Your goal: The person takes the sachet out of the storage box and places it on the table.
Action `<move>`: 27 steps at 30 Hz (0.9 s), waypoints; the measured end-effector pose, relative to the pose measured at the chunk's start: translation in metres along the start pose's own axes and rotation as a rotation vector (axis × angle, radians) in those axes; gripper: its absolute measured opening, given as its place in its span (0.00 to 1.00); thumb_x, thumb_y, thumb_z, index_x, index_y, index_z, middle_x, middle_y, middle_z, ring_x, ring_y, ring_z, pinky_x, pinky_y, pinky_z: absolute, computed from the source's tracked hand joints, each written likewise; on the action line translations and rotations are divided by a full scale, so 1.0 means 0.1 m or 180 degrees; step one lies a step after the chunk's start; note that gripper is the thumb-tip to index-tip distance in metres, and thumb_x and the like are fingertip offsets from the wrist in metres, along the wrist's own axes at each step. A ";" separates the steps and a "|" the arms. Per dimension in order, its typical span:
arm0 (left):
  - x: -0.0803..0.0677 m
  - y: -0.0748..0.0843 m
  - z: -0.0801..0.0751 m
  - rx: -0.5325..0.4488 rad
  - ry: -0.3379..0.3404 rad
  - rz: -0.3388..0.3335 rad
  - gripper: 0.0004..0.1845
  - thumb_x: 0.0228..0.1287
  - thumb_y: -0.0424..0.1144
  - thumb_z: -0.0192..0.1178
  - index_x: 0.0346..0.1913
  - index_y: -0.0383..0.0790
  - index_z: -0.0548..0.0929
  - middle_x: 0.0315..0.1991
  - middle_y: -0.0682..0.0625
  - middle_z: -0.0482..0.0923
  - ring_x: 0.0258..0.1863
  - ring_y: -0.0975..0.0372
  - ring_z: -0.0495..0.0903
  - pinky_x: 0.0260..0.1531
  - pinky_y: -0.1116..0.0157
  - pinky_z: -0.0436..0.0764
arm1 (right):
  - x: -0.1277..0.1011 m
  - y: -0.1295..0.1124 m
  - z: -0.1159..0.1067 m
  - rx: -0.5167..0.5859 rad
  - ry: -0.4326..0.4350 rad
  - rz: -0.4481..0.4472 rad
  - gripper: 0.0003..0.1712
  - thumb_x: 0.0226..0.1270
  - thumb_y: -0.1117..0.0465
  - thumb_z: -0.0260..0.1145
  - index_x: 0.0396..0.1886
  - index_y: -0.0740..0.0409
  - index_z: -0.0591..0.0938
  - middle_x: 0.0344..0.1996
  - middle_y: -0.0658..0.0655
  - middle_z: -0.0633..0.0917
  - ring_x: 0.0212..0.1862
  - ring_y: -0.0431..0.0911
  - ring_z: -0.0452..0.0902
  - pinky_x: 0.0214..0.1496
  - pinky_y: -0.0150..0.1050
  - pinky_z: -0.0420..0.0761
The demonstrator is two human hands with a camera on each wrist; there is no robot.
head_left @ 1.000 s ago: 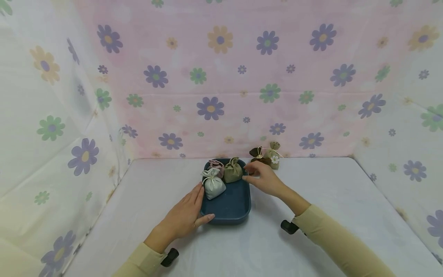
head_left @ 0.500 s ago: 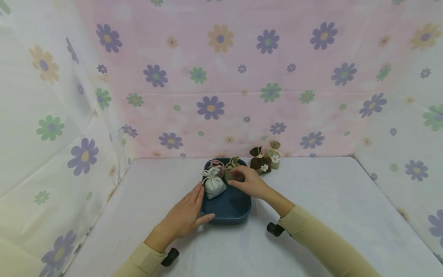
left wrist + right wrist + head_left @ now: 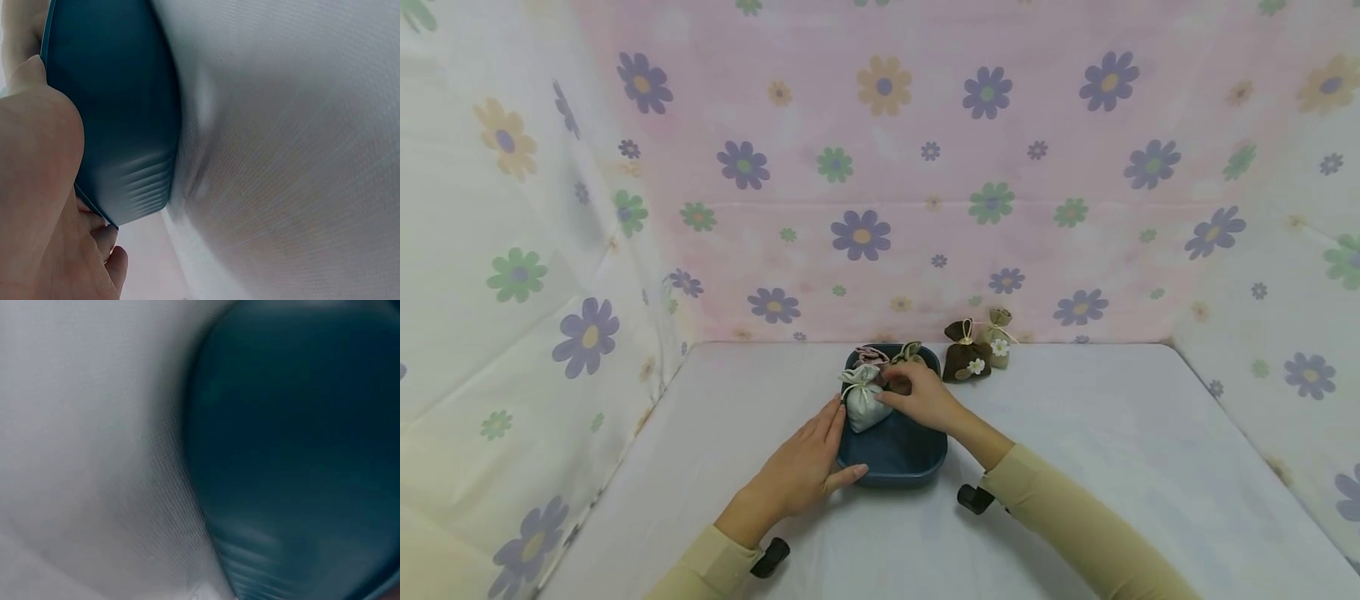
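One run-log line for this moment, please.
left grip: touching blue tray; right grip: over tray, beside white pouch, hold unclear; also in tray: pink pouch, green pouch; right of tray: brown pouch, beige pouch

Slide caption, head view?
Left hand against a blue tray, right hand at the three pouches inside; a brown pouch and a tan one stand outside.

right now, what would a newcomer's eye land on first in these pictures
Probably the flowered pink backdrop across the upper head view. Next, central on the white table, the dark blue tray, with the left hand against its side and the right hand by the pale pouch inside.
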State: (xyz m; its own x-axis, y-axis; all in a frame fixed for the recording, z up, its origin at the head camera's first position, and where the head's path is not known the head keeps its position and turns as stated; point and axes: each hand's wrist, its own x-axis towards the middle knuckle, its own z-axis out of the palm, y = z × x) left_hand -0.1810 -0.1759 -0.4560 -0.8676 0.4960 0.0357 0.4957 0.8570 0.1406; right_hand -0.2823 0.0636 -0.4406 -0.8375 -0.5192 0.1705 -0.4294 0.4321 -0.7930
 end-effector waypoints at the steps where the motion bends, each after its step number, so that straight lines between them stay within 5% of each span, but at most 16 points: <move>1: 0.00 0.00 0.00 0.0003 0.0009 0.0002 0.55 0.74 0.73 0.40 0.80 0.26 0.47 0.82 0.34 0.38 0.81 0.47 0.47 0.77 0.50 0.58 | 0.01 0.00 0.01 0.0028 -0.0017 0.0005 0.25 0.71 0.58 0.70 0.62 0.68 0.80 0.57 0.64 0.83 0.58 0.58 0.81 0.60 0.51 0.82; 12: -0.01 0.00 0.00 0.0047 -0.0003 -0.0008 0.55 0.74 0.73 0.40 0.80 0.26 0.48 0.82 0.34 0.40 0.81 0.47 0.49 0.76 0.51 0.60 | 0.08 0.02 0.15 -0.0130 -0.0105 -0.0037 0.25 0.69 0.55 0.73 0.60 0.65 0.82 0.55 0.60 0.83 0.59 0.53 0.80 0.60 0.48 0.82; 27: -0.01 0.02 -0.01 0.0008 0.0033 -0.0005 0.55 0.74 0.72 0.41 0.80 0.25 0.47 0.82 0.32 0.40 0.80 0.45 0.49 0.76 0.50 0.59 | 0.11 0.09 0.20 -0.0064 0.0030 -0.0251 0.13 0.67 0.62 0.74 0.49 0.60 0.86 0.46 0.56 0.83 0.51 0.49 0.81 0.52 0.40 0.84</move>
State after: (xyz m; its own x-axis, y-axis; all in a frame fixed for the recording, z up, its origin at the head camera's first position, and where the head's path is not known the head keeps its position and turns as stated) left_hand -0.1793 -0.1752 -0.4548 -0.8687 0.4932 0.0459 0.4945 0.8581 0.1381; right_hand -0.2885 0.0469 -0.4572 -0.8038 -0.5454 0.2376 -0.5008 0.4049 -0.7650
